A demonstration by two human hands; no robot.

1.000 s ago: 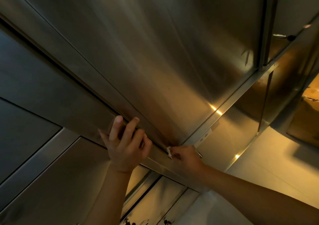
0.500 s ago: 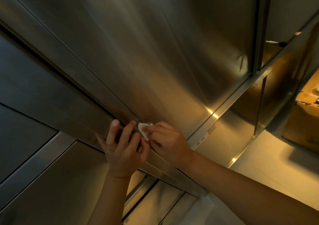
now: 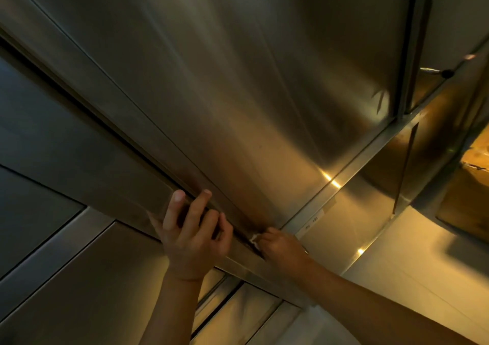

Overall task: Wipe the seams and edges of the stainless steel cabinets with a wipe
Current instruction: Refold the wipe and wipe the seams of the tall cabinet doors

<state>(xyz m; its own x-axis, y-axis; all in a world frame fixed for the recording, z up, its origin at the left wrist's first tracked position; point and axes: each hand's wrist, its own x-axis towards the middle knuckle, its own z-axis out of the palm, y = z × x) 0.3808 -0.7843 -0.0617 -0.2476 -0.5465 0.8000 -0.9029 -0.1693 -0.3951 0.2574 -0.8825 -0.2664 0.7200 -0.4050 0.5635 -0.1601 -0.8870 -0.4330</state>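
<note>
Half a second ago my right hand [image 3: 281,246] had the wipe [image 3: 254,238] up beside my left fingers; now it has slid back down the seam [image 3: 169,174] to the right, to the spot near the corner where it worked a second ago. So I read this as a back-and-forth pass along the lower stretch of the groove, not yet a move on to fresh edge. The wipe is pinched in my right fingertips, only a small white scrap showing, pressed into the dark gap between the two steel panels. My left hand [image 3: 191,236] has not shifted: fingers curled over the lip of the door edge [image 3: 111,186], holding it. Around me: the long brushed cabinet face [image 3: 238,80] above, a frame rail [image 3: 352,170] running off to the right with a small label [image 3: 311,223], a cardboard box [image 3: 468,188] at far right. My left fingers cover part of the seam, so that stretch stays unwiped until I move them.
</note>
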